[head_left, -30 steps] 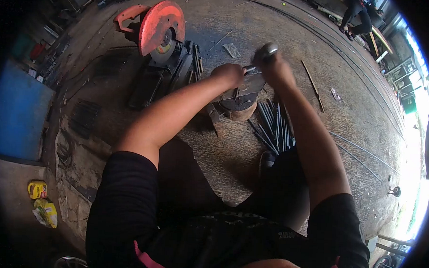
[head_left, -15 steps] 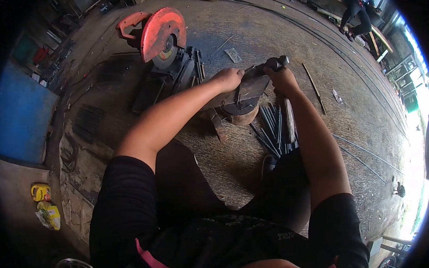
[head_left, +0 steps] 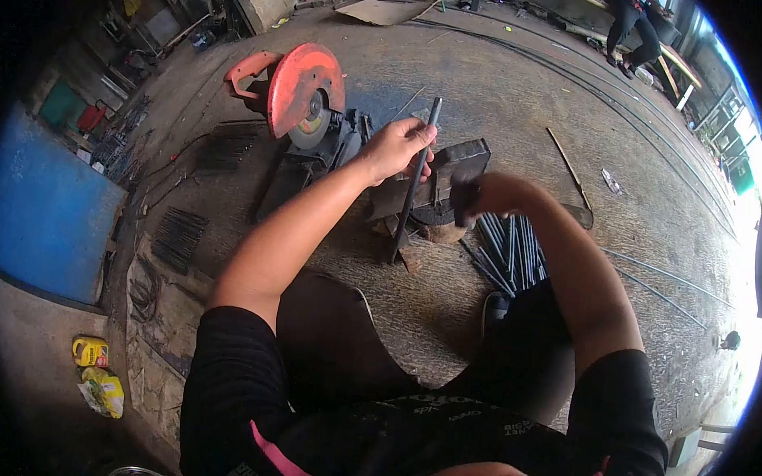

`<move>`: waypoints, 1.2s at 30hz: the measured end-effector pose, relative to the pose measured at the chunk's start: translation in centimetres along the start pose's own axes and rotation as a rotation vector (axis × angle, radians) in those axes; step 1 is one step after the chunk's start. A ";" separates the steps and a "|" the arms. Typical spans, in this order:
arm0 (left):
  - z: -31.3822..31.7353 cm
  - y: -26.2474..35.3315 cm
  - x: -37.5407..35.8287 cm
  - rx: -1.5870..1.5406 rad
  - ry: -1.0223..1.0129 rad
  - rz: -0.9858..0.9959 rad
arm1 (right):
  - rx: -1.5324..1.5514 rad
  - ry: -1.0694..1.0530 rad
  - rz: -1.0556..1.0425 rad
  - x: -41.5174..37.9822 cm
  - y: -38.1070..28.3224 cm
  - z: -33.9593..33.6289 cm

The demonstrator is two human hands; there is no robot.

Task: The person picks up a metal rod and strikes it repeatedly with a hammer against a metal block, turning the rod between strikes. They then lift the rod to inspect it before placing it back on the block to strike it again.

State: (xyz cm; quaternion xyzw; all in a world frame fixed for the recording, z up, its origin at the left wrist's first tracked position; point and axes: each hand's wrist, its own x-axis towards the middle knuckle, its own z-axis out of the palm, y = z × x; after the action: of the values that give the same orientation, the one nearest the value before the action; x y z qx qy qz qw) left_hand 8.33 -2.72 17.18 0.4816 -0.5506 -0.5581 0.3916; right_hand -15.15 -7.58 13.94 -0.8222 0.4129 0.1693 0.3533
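Note:
My left hand [head_left: 399, 150] is closed around a dark metal rod [head_left: 411, 193], which stands nearly upright and slants toward me at its lower end. My right hand [head_left: 502, 194], smeared by motion, is closed on a hammer [head_left: 464, 199] close to its dark head. My forearm hides most of the hammer's handle. Between and beyond my hands, a metal block [head_left: 466, 161] used as an anvil rests on a round wooden stump [head_left: 442, 233]. Several cut rods [head_left: 513, 249] lie in a bundle to the right of the stump, by my foot.
A red cut-off saw [head_left: 306, 93] stands left of the block. Another pile of short rods [head_left: 179, 239] lies at the left. Long bars [head_left: 656, 285] stretch across the floor at right. A yellow container [head_left: 90, 351] sits at lower left; a person [head_left: 633, 33] is at the far right.
My left hand has lifted the rod off the block and turned it upright. My right hand has come down toward me with the hammer. The whole view has tilted slightly.

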 end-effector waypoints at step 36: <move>0.3 6.7 -4.5 -0.058 0.326 0.303 | 0.874 0.315 -0.599 -4.2 -6.6 2.0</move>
State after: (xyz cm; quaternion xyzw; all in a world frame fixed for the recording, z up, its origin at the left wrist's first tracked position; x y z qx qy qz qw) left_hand 8.46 1.14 24.26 0.4656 -0.5300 -0.4232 0.5685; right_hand -12.40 -1.07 17.89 -0.6959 0.2406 -0.2508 0.6284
